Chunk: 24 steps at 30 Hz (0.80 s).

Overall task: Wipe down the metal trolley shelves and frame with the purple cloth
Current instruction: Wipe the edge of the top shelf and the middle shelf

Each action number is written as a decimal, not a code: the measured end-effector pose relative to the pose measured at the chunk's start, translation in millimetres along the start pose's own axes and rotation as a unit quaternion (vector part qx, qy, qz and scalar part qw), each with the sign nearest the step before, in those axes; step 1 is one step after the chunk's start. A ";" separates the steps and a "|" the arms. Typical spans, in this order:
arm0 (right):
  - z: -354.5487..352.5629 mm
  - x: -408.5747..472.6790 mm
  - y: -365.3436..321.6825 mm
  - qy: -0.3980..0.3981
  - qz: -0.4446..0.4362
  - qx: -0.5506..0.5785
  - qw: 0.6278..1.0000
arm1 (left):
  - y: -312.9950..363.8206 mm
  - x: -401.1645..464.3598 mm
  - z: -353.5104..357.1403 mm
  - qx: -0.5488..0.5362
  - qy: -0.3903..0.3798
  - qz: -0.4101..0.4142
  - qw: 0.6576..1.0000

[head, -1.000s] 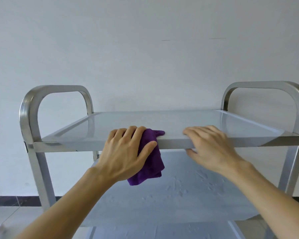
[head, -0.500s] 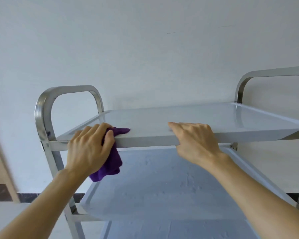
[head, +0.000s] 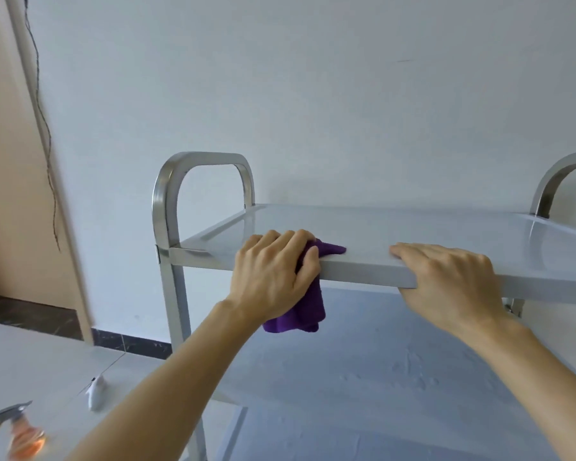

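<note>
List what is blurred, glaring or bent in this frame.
Head view: the spray bottle at bottom left is smeared by motion blur; the left hand, purple cloth and right hand stay sharp; soft glare streaks the top shelf; wide-angle distortion tilts the wall corner.

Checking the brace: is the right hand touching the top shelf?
Touching. The head view shows the right hand lying over the top shelf's front edge.
</note>
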State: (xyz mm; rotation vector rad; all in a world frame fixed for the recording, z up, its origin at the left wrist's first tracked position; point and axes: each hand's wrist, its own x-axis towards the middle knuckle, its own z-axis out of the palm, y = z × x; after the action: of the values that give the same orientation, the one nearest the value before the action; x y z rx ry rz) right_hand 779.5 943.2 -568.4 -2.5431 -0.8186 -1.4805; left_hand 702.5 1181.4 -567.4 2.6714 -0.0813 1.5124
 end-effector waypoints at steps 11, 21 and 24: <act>-7.0 43.1 -80.0 -0.186 -0.064 -0.021 0.980 | -67.4 -10.8 -10.1 0.001 0.038 -0.091 0.995; 19.3 64.9 -155.1 -0.128 -0.090 0.057 0.986 | -105.1 30.0 -71.0 -0.235 0.165 -0.244 0.926; 18.9 65.9 -153.1 -0.118 -0.095 0.061 0.987 | -125.0 67.3 -97.5 -0.209 0.267 -0.239 0.910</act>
State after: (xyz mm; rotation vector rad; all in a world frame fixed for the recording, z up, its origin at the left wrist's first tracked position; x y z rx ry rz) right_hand 745.2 1106.6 -552.4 -2.6436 -1.1746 -1.1418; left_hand 664.0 1313.8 -464.1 1.7154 0.2358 1.7337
